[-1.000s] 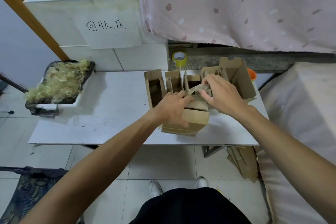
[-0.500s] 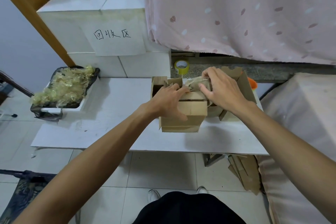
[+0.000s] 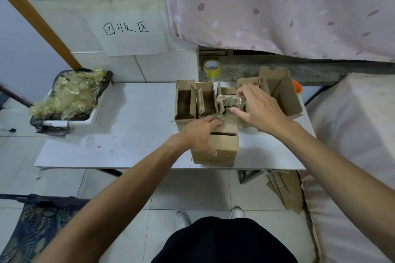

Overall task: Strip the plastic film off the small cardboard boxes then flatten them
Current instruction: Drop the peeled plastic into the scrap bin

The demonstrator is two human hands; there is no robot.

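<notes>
Near table (image 3: 128,134) edge, left hand (image 3: 198,134) holding box (image 3: 224,151), right hand (image 3: 260,111) pinching film (image 3: 228,100)

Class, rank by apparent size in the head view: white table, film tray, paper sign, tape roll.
White table; then film tray and paper sign, too alike to rank; tape roll smallest.
</notes>
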